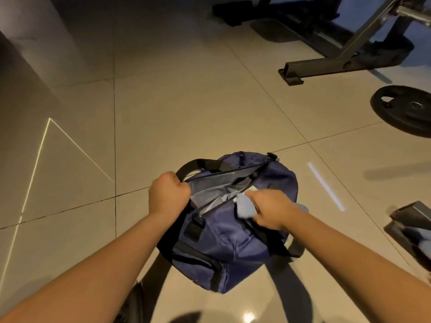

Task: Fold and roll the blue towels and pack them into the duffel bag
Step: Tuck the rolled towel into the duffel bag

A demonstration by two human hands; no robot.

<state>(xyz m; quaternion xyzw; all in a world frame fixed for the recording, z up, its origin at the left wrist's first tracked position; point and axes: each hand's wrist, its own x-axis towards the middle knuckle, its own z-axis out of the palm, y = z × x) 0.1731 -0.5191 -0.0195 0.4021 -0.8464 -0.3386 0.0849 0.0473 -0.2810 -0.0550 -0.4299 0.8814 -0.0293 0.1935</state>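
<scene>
Both hands work at the mouth of the duffel bag, which sits on the tiled floor in the lower middle of the frame. The left hand is closed in a fist on the left lip of the zip opening, beside the black strap, and pulls it outward so the grey lining shows. The right hand has its fingers curled round a pale blue towel, rolled or bunched; one end pokes out toward the opening and a little shows past the wrist on the right. The towel sits at the right lip of the opening, not yet down inside.

Judging by its look, the towel is light, soft and easily squashed, with nothing fragile about it. The danger is that a roll loosens if it is held by one end, so a grasp round the middle, as here, seems best, with the free edge trapped under the fingers. The bag is limp fabric too: its mouth probably sags shut unless one lip is held, and the rim by the zip is the sensible place to hold it.

A black weight plate lies at the right edge, and a metal frame stands at the upper right, both well apart from the bag.
</scene>
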